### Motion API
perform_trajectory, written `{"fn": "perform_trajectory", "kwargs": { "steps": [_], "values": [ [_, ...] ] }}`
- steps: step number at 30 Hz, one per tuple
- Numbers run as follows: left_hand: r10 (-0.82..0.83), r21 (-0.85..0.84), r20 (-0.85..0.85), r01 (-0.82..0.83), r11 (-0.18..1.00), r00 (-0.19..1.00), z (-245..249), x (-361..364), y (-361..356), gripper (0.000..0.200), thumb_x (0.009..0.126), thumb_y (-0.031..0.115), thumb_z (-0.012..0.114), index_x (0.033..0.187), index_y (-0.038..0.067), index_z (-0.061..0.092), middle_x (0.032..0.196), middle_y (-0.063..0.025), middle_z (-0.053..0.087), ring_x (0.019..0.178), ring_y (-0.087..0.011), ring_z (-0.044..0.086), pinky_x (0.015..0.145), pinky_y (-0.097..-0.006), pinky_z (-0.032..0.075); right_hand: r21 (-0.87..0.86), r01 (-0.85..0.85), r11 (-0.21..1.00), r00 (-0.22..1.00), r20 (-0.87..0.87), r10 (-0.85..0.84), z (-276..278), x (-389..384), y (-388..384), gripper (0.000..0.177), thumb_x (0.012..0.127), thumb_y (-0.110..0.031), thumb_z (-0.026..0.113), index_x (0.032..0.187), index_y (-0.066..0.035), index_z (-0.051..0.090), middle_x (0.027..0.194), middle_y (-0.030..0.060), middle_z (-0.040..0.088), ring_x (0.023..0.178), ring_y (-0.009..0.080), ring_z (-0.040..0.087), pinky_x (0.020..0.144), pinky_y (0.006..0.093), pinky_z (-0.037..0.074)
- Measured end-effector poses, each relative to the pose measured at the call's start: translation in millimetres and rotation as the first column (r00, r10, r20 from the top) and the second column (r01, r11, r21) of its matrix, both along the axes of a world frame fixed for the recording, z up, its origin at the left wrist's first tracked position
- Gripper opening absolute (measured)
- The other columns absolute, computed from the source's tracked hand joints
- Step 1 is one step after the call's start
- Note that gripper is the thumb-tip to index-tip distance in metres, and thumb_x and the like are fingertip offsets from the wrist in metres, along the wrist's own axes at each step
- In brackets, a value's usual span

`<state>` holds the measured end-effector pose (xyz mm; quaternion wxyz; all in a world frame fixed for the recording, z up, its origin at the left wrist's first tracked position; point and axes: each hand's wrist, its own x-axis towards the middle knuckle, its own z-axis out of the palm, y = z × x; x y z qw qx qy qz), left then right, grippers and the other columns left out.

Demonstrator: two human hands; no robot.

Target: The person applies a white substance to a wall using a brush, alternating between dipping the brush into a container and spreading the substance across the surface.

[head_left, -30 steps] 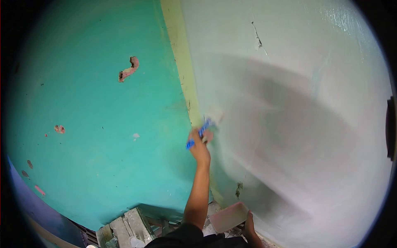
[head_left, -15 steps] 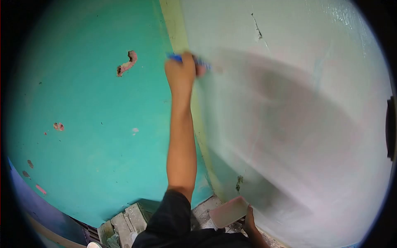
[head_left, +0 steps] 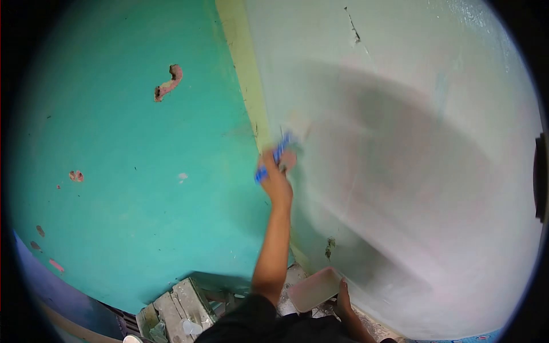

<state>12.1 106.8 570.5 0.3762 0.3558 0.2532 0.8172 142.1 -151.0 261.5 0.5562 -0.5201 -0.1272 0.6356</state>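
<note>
My left hand (head_left: 278,180) is wrapped round the blue handle of a paintbrush (head_left: 281,150), blurred by motion. The pale bristle end points up and right, close over the whitish wall (head_left: 412,228) just right of the corner. Lower down, my right hand (head_left: 343,299) grips the right side of a shallow rectangular tray (head_left: 330,274) with a pinkish inner wall. Its thumb lies along the tray's edge, while its other fingers are mostly hidden beneath.
A turquoise wall (head_left: 131,223) with chipped patches stands on the left, joined by a yellowish corner strip (head_left: 240,51). Cracks mark the whitish wall. Worn grey, block-like steps or boards (head_left: 177,306) sit at the lower left, with crumpled plastic (head_left: 158,331) on them.
My left hand and the paintbrush have moved down and slightly right along the corner, and the brush now tilts upward. My right hand still holds the tray in nearly the same place.
</note>
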Motion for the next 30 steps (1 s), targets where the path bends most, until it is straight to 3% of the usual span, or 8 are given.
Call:
{"fn": "perform_trajectory", "kwargs": {
  "steps": [4,8,12,13,17,22,26,30],
  "values": [
    [0.012,-0.277,-0.075,-0.032,0.960,0.997,-137.2,-7.7,-36.4,0.030,0.099,0.028,0.050,0.095,0.001,0.064,0.079,-0.0060,0.065,0.069,-0.0147,0.063,0.059,-0.0282,0.050,0.026,0.010,1.000,1.000,-0.022,-0.009,-1.4,4.3,-2.7,0.058,0.099,-0.059,0.035,0.134,-0.013,0.032,0.125,0.0170,0.051,0.108,0.0363,0.060,0.083,0.0512,0.055],
    [-0.071,-0.325,-0.249,-0.014,0.945,0.966,-132.5,-32.4,-31.8,0.030,0.098,0.023,0.052,0.091,-0.004,0.062,0.070,-0.0107,0.064,0.056,-0.0171,0.063,0.051,-0.0284,0.051,0.005,-0.006,1.000,1.000,-0.019,0.006,1.3,5.6,1.1,0.072,0.094,-0.069,0.035,0.143,-0.017,0.031,0.141,0.0141,0.042,0.125,0.0384,0.045,0.096,0.0620,0.042],
    [0.042,-0.008,-0.530,-0.054,0.998,0.847,13.9,-31.9,-9.9,0.031,0.095,0.020,0.054,0.083,-0.007,0.063,0.069,-0.0121,0.065,0.056,-0.0189,0.065,0.052,-0.0295,0.052,0.030,-0.027,0.999,0.999,-0.025,0.028,10.0,4.2,-0.4,0.072,0.094,-0.070,0.035,0.143,-0.017,0.031,0.141,0.0143,0.042,0.126,0.0388,0.044,0.098,0.0622,0.040],
    [0.136,0.074,-0.529,-0.114,0.991,0.838,59.7,-25.7,-13.8,0.038,0.093,0.017,0.050,0.062,-0.003,0.058,0.052,-0.0065,0.058,0.050,-0.0142,0.057,0.050,-0.0307,0.043,0.015,-0.025,1.000,0.999,-0.033,0.025,9.1,3.2,0.1,0.072,0.094,-0.070,0.035,0.143,-0.017,0.030,0.141,0.0144,0.042,0.126,0.0388,0.044,0.098,0.0623,0.040],
    [0.298,0.406,-0.459,-0.100,0.908,0.837,209.0,-24.6,-12.6,0.032,0.087,0.014,0.049,0.062,-0.003,0.059,0.053,-0.0079,0.059,0.049,-0.0157,0.057,0.049,-0.0299,0.043,0.043,-0.058,0.997,0.998,-0.032,0.060,7.2,1.3,-1.8,0.073,0.094,-0.070,0.034,0.143,-0.017,0.030,0.141,0.0147,0.042,0.126,0.0380,0.045,0.098,0.0631,0.040],
    [0.037,0.542,-0.222,0.091,0.835,0.974,314.5,-19.1,-29.1,0.024,0.095,0.012,0.047,0.092,-0.010,0.058,0.080,-0.0165,0.065,0.067,-0.0233,0.067,0.059,-0.0298,0.056,0.043,-0.034,0.999,0.999,0.008,0.034,1.7,-1.9,0.5,0.065,0.097,-0.064,0.033,0.139,-0.013,0.030,0.133,0.0168,0.047,0.113,0.0360,0.057,0.088,0.0546,0.050],
    [-0.059,0.572,-0.183,0.155,0.806,0.981,287.4,-15.9,-11.1,0.027,0.094,0.017,0.049,0.098,-0.007,0.062,0.086,-0.0128,0.066,0.076,-0.0206,0.068,0.072,-0.0315,0.056,0.050,-0.033,0.998,0.999,-0.031,0.035,7.2,-2.4,-2.1,0.070,0.095,-0.068,0.034,0.142,-0.017,0.032,0.139,0.0143,0.044,0.123,0.0376,0.048,0.096,0.0622,0.042],
    [-0.114,0.327,-0.088,0.136,0.935,0.990,142.3,-0.8,2.1,0.026,0.099,0.028,0.052,0.102,0.004,0.061,0.087,-0.0064,0.066,0.077,-0.0147,0.063,0.067,-0.0289,0.050,0.090,-0.041,0.995,0.998,-0.040,0.045,11.8,2.0,-6.4,0.070,0.095,-0.068,0.034,0.142,-0.017,0.032,0.137,0.0146,0.044,0.122,0.0378,0.048,0.096,0.0612,0.043]
  ]
}}
